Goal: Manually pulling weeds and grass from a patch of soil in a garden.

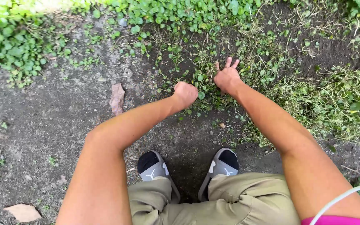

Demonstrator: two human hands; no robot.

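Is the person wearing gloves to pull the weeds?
No, both the left hand and the right hand are bare as they reach into the small green weeds on the dirt.

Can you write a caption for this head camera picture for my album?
Crouched over dark soil, a person's left hand and right hand reach into small green leafy weeds.

Outdoor, daylight. Bare dirt [63, 125] ground, dead leaf [116, 98] lying on it. Ground cover [9, 41] up-left of the leaf, sparse grass [338, 104] far right of it.
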